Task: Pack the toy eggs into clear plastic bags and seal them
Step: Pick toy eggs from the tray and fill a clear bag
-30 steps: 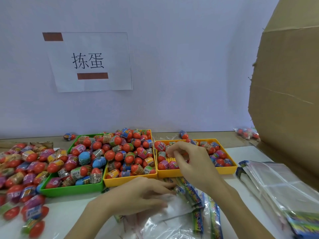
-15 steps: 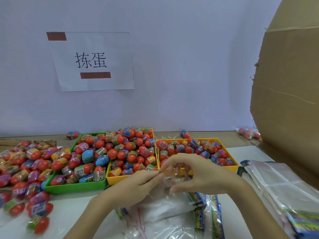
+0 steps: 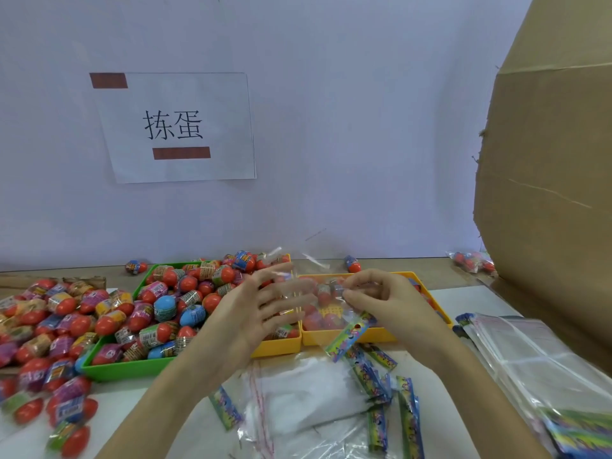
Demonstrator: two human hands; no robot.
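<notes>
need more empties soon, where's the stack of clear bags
In the head view, the stack of clear bags lies on the table's right side, right of the yellow tray and below the cardboard box.

Red-topped eggs (image 3: 169,276) fill green tray (image 3: 129,369) and yellow trays (image 3: 351,337), apparently.

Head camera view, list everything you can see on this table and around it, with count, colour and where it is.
Toy eggs: too many to count, mostly red with colourful wrappers, a few blue; in the trays and loose at left.
Green tray: one, left of centre.
Yellow trays: two, side by side at centre.
Clear bag: one, with colourful header, held up between both hands.
Flat bags: several, clear, near edge.
Bag stack: one pile, clear, right.
Packed bag: one, far right by the wall.
Paper sign: one, white, on wall.
Cardboard box: one, brown, right.
Left hand: fingers straight, against the bag.
Right hand: pinches the bag.
</notes>
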